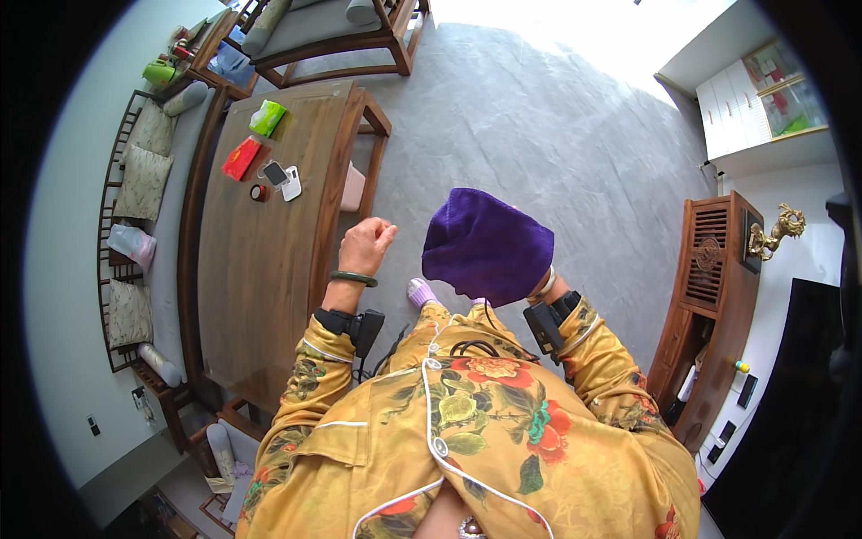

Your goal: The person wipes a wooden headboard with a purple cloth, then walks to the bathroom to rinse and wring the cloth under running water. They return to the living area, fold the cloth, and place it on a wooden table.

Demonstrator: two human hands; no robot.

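A purple cloth (pixel 488 246) with a soft, towel-like surface hangs in front of me above the grey floor. My right hand (pixel 543 286) holds it from behind; the cloth covers most of that hand, leaving the wrist with a pale bracelet in sight. To the left, my left hand (pixel 367 244) is curled into a loose fist with nothing visible in it. It is beside the right edge of a wooden table (pixel 262 283), apart from the cloth. A dark green bangle (pixel 354 277) circles that wrist, and black devices are strapped to both forearms.
On the table lie a green tissue pack (pixel 268 118), a red packet (pixel 241 159), a small round jar (pixel 258 193) and a phone-like device (pixel 291 184). A cushioned wooden sofa (pixel 165 236) stands beyond. At right are a wooden cabinet (pixel 700 296) and a golden figurine (pixel 774 232).
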